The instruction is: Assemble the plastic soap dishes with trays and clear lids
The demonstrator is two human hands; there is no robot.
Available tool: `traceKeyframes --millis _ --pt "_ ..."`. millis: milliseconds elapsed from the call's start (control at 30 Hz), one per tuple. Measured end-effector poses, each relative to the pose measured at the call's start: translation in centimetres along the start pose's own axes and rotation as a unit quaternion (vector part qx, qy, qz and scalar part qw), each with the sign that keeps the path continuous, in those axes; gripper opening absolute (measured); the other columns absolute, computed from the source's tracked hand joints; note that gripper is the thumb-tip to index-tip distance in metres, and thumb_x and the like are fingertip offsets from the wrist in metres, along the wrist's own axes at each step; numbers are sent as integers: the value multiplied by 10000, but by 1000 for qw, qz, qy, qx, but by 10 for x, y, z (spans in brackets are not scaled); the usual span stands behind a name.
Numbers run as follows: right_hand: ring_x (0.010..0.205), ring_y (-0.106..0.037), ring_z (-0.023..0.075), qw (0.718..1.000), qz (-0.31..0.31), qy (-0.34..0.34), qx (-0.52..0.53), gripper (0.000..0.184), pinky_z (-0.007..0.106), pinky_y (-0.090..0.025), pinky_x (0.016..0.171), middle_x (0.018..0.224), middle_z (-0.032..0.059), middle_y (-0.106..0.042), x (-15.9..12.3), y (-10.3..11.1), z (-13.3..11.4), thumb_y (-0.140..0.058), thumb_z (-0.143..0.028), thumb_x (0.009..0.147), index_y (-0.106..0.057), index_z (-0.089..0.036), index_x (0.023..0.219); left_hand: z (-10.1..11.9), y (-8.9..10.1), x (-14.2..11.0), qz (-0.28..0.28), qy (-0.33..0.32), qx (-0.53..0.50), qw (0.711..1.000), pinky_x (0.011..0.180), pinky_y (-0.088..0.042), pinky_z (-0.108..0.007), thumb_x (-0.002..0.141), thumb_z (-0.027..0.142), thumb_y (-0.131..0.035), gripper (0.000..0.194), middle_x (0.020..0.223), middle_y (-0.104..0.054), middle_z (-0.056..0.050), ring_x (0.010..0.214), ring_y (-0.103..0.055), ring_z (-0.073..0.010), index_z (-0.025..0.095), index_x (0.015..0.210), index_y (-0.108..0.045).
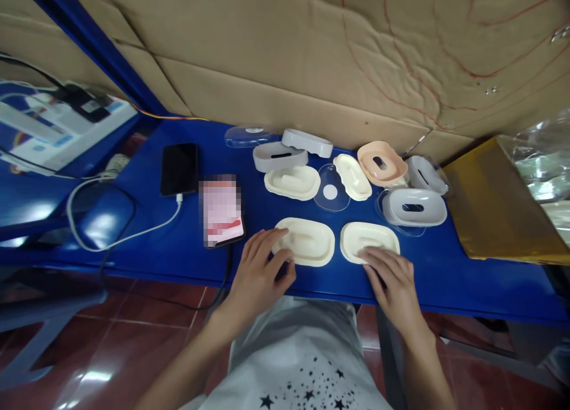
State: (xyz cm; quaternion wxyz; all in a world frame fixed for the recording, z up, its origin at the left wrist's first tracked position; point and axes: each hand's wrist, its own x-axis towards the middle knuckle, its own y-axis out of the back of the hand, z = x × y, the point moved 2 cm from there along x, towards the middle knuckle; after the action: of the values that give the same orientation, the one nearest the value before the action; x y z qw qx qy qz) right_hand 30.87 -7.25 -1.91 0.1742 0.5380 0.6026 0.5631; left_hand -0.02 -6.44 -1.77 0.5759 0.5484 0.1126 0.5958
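Note:
Two cream oval molded pieces with raised rims lie side by side near the table's front edge. My left hand point(262, 264) is at the left cream piece point(312, 244), its bent fingers over the left end and a gap between thumb and fingers. Over the front of the right cream piece point(356, 238) rest the fingertips of my right hand point(394, 276), fingers stretched out and thumb by the rim. Neither hand has a piece lifted. Behind them lie another cream piece point(296, 181), a smaller wavy-edged cream piece point(354, 177) and a clear lid point(327, 199) with a white round sticker.
Grey slotted cases point(416, 197) and a peach case point(380, 161) stand toward the back. On the left are a black phone point(179, 168) on a white cable and a second, lit phone point(222, 211). A cardboard box point(485, 208) stands at the right.

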Motion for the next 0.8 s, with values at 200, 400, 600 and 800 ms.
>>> traceKeyframes --millis 200,400,600,800 --pt "1366 -670 287 999 -22 29 26 386 473 -494 1117 1464 82 -737 6 11 6 -585 -192 1103 -671 -297 1464 0 -4 0 -56 -57 -6 997 1208 -502 -618 1050 234 -708 219 1463 -693 -152 1401 -648 -347 210 1265 -677" --pt "1545 -531 398 984 74 -83 -138 454 626 -404 1211 1657 161 -583 21 40 91 -546 -293 1114 -615 -276 1562 -1 -7 1 -40 -40 13 998 1182 -512 -586 1071 225 -691 137 1395 -733 -139 1304 -710 -318 210 1207 -678" --pt "1435 -619 360 985 58 -72 -147 381 538 -433 1156 1568 144 -663 11 38 105 -591 -399 1114 -694 -264 1456 0 -8 3 -53 -34 17 998 1195 -489 -593 1082 234 -671 144 1415 -718 -147 1303 -707 -322 206 1224 -676" --pt "1094 -714 300 974 109 -93 -178 300 497 -417 1058 1180 100 -809 -4 44 98 -632 -452 1100 -793 -255 1258 0 -9 2 -53 -32 20 998 1211 -479 -588 1082 234 -667 146 1410 -716 -151 1315 -701 -320 209 1226 -674"
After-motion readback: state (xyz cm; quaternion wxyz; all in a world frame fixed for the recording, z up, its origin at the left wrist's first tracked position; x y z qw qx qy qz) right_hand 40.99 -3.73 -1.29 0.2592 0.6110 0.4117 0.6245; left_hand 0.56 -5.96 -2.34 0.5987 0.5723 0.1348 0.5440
